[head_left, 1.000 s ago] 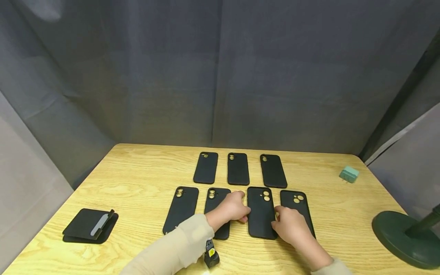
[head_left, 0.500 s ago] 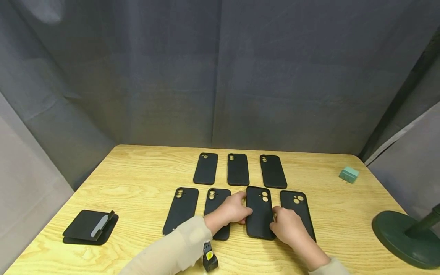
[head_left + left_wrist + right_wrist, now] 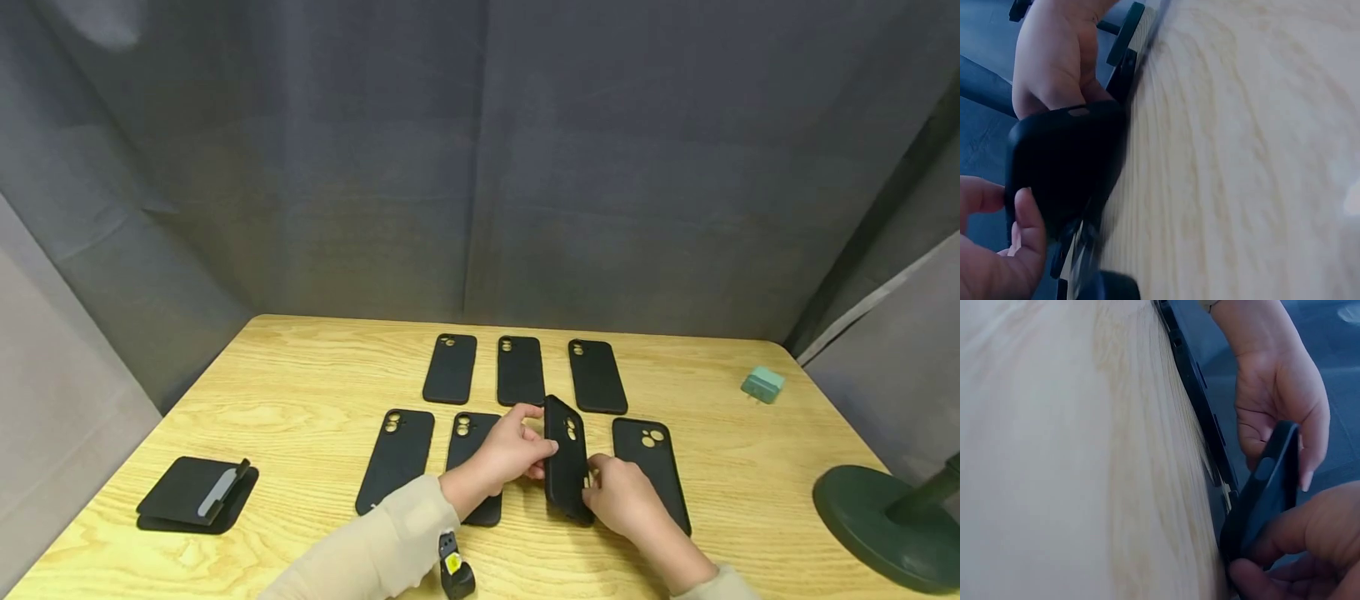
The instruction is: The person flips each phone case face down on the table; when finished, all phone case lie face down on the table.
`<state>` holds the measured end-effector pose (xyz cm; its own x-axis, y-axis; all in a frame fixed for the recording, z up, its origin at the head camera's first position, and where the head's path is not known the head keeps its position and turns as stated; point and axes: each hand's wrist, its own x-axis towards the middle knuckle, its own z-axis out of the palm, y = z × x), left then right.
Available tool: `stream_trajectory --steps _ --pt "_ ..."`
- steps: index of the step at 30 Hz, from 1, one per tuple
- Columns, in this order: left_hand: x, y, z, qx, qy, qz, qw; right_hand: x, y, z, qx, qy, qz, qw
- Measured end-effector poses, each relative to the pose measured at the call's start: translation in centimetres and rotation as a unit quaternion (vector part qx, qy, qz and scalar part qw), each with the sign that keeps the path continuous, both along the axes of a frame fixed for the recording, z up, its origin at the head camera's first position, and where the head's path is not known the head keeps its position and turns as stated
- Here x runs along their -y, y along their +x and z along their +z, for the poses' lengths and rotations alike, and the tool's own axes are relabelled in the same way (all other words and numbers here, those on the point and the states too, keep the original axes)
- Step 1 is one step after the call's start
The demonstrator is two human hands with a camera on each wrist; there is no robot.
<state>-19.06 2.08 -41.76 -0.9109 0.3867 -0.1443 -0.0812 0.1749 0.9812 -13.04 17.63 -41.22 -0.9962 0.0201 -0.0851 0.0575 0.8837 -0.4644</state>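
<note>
Black phone case (image 3: 566,458) (tilted on edge)

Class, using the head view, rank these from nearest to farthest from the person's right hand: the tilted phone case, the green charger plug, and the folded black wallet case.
1. Tilted phone case: held in the right hand, table centre.
2. Green charger plug: far right of the table, towards the back.
3. Folded black wallet case: far left, near the front edge.

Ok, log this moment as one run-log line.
left hand: grips tilted black rubbery phone case | right hand: grips its near end | case: raised on edge above wooden table
</note>
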Motion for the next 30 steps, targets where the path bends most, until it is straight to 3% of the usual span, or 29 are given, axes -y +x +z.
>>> stream_trajectory --steps 9,13,19,25,30 --pt "-0.6 0.7 1.0 -0.006 0.051 -0.011 0.9986 0.5 -0.1 -0.5 -0.010 -0.041 0.023 0.999" --pt "-0.9 0.7 1.3 -0.011 0.049 -0.014 0.9987 0.5 -0.2 -0.5 0.001 -0.065 0.022 0.998" --pt "-1.6 0.9 1.6 -0.013 0.031 -0.001 0.9994 -0.3 -0.2 -0.6 0.039 -0.150 0.021 0.988" --pt "-2.3 1.2 1.9 -0.023 0.018 0.008 0.9995 -1.2 0.0 0.6 0.064 -0.201 0.033 0.977" --pt "-2.8 1.2 2.2 -0.027 0.013 0.010 0.9995 -1.3 0.6 2.6 0.040 -0.238 -0.008 0.970"
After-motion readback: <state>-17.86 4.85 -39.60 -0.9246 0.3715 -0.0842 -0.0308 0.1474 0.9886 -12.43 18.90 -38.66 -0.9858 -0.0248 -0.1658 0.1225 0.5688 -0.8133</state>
